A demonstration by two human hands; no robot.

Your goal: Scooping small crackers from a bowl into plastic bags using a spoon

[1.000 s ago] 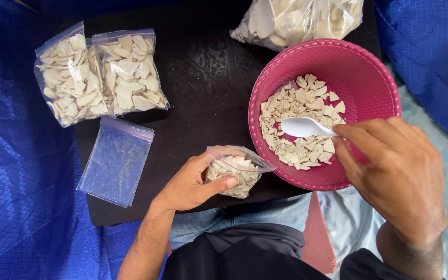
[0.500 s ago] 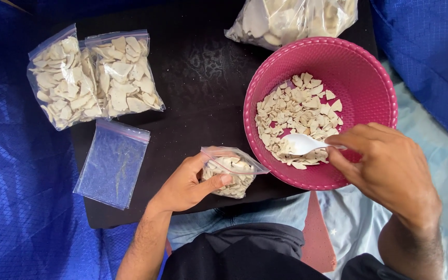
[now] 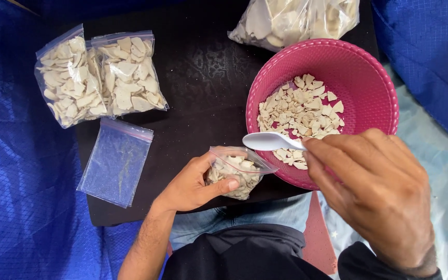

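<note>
Holding one spoon (image 3: pixel 268 140), one open bag (image 3: pixel 237 174); two filled bags (image 3: pixel 99 78).

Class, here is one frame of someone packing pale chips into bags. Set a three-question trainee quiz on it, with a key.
1. Which hand holds the white spoon?
2. True or false: the pink bowl is empty.
3. How many filled small bags lie at the board's far left corner? A) two B) four

Key
1. The right hand; the left hand holds a part-filled bag.
2. False: it holds chips.
3. A, two filled bags, above one empty bag.
</note>
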